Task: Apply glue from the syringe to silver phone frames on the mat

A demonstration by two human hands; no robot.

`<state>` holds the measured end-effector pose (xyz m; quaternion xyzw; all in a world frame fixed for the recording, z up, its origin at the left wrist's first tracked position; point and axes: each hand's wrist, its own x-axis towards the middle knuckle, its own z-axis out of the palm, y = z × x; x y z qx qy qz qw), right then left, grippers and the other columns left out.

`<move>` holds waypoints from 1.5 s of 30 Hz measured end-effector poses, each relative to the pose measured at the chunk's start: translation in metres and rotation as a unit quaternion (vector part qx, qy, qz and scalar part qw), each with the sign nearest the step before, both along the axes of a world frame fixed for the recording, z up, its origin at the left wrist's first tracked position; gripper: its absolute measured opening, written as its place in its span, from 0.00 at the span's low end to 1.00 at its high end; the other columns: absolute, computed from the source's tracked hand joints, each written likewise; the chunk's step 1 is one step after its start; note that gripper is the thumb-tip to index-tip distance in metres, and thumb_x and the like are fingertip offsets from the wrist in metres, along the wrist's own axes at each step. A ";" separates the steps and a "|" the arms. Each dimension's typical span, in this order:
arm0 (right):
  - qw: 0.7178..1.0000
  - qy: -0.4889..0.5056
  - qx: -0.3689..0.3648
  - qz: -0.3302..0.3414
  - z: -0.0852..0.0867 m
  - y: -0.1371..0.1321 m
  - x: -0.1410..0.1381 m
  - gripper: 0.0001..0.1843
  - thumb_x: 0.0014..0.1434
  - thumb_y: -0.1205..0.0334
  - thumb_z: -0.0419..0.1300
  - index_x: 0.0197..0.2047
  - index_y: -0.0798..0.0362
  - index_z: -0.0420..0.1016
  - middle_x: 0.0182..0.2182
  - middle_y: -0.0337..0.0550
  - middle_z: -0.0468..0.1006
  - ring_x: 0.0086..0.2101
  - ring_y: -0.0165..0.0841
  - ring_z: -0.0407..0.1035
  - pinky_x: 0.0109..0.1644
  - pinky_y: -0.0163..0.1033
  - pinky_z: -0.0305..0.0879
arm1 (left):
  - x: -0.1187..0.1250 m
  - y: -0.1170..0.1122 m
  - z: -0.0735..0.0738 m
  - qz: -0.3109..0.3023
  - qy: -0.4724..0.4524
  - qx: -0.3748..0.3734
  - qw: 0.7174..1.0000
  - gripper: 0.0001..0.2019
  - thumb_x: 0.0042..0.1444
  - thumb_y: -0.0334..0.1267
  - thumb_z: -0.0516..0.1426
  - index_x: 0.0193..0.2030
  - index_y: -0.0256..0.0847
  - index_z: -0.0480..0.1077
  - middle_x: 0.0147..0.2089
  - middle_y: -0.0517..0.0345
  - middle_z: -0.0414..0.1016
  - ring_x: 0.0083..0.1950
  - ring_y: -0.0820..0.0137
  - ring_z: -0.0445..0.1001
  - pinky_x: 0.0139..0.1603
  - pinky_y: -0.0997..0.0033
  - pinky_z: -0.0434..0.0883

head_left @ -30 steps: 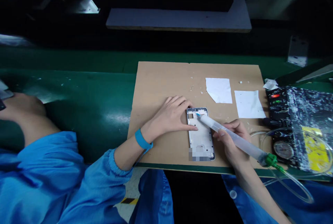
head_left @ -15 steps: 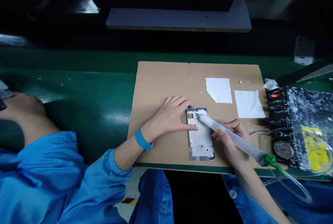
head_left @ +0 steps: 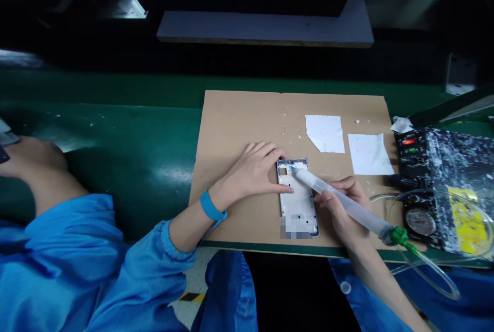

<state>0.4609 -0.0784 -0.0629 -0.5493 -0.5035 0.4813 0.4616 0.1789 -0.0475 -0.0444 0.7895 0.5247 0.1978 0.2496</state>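
Note:
A phone's silvery middle frame [head_left: 299, 203] lies flat on a brown board, its lower end partly blurred out. My left hand [head_left: 257, 170] grips it from the left, thumb across its face and fingers at the top left corner. In my right hand [head_left: 345, 206] is a translucent glue syringe [head_left: 357, 212], held slanted like a pen. The blue needle tip [head_left: 293, 168] is at the upper part of the frame, near a square cutout; whether it touches cannot be made out. A green cap [head_left: 398, 236] and a clear air hose are fixed to the syringe's rear end.
Two white paper pieces [head_left: 324, 134] lie on the brown board [head_left: 239, 121], with small white crumbs around. At the right stands a worn black dispenser box [head_left: 459, 162] with a gauge and hose loops. Another person's arm [head_left: 50, 172] rests at the left on the green bench.

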 end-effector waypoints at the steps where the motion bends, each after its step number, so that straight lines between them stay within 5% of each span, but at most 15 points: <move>1: 1.000 -0.001 0.002 0.000 0.000 0.000 0.000 0.29 0.61 0.35 0.84 0.43 0.45 0.76 0.28 0.41 0.88 0.24 0.37 0.79 0.28 0.41 0.74 | 0.000 0.000 0.000 0.000 0.000 0.000 1.000 0.34 0.62 0.69 0.75 0.57 0.45 0.75 0.62 0.52 0.83 0.62 0.52 0.79 0.68 0.51 0.70; 40: 0.997 0.073 0.034 0.004 0.002 0.005 -0.003 0.28 0.63 0.38 0.84 0.43 0.45 0.74 0.28 0.37 0.87 0.24 0.38 0.80 0.31 0.42 0.75 | -0.002 0.001 -0.007 0.005 -0.025 0.007 1.000 0.32 0.63 0.67 0.75 0.60 0.47 0.76 0.60 0.53 0.83 0.62 0.53 0.80 0.69 0.49 0.71; 42: 0.995 0.095 0.033 0.004 0.002 0.007 -0.003 0.27 0.64 0.39 0.83 0.44 0.45 0.75 0.28 0.37 0.87 0.25 0.38 0.80 0.32 0.41 0.75 | -0.007 0.007 -0.010 0.047 -0.039 0.006 0.998 0.29 0.67 0.61 0.75 0.63 0.47 0.75 0.57 0.55 0.83 0.58 0.56 0.81 0.66 0.51 0.72; 45: 0.993 0.117 0.028 -0.009 0.002 0.010 -0.003 0.26 0.64 0.41 0.83 0.44 0.45 0.75 0.28 0.36 0.86 0.25 0.36 0.79 0.31 0.40 0.72 | -0.026 0.020 -0.010 0.240 -0.070 0.053 0.967 0.23 0.74 0.50 0.68 0.69 0.46 0.71 0.53 0.55 0.82 0.49 0.62 0.80 0.55 0.58 0.74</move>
